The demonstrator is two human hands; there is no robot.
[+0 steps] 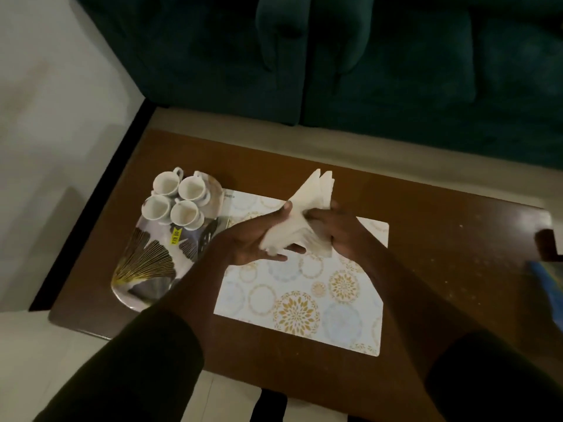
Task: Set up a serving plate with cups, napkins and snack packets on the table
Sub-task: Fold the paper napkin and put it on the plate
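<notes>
Napkins [304, 214] are what I'm working on now: a white paper bunch held above the patterned placemat [304, 300], its points fanning up toward 12 o'clock. My left hand [253, 245] cradles the lower end from beneath, fingers curled around the paper, while my right hand [338, 229] pinches the other side; both are grasping the same bunch, neither is free.

At 9 o'clock of the placemat sits the serving tray [146, 269], printed with gold leaf fans and bearing a yellow price sticker [176, 236]. Four white teacups [176, 197] stand clustered on its far end, touching one another, so I judge the cup step done. The tray's near half is bare, which looks like the room left for what follows.

Napkins are not yet on the tray. I see no snack packets for certain; a blue object [548, 275] at 3 o'clock, cut by the frame edge, is too unclear to name. So roughly a third seems finished on the wooden table [441, 239].
</notes>
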